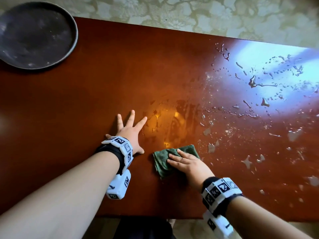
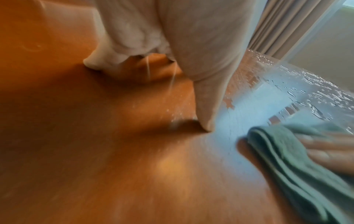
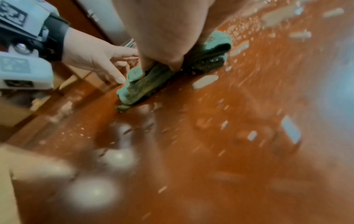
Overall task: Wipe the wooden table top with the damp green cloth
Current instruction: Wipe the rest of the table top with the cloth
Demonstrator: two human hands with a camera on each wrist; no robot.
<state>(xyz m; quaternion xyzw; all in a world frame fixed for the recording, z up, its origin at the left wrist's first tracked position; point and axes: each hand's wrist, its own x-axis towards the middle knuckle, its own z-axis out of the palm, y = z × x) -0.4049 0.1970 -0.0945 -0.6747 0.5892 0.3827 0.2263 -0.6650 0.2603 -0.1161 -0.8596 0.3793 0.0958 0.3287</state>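
A folded green cloth (image 1: 164,159) (image 2: 287,159) (image 3: 145,84) lies on the reddish wooden table top (image 1: 120,75) near its front edge. My right hand (image 1: 183,161) presses flat on the cloth with straight fingers (image 2: 329,151). Just left of it, my left hand (image 1: 129,128) (image 3: 99,60) rests palm-down on the bare wood, fingers spread. Water drops and smears (image 1: 250,104) cover the right half of the table, and a wet streaked patch (image 1: 172,121) shines just beyond the cloth.
A dark round tray (image 1: 32,33) sits on the table's far left corner. A pale patterned floor (image 1: 207,12) shows beyond the far edge. Window glare (image 1: 276,66) brightens the right side, with curtains (image 2: 283,27) nearby.
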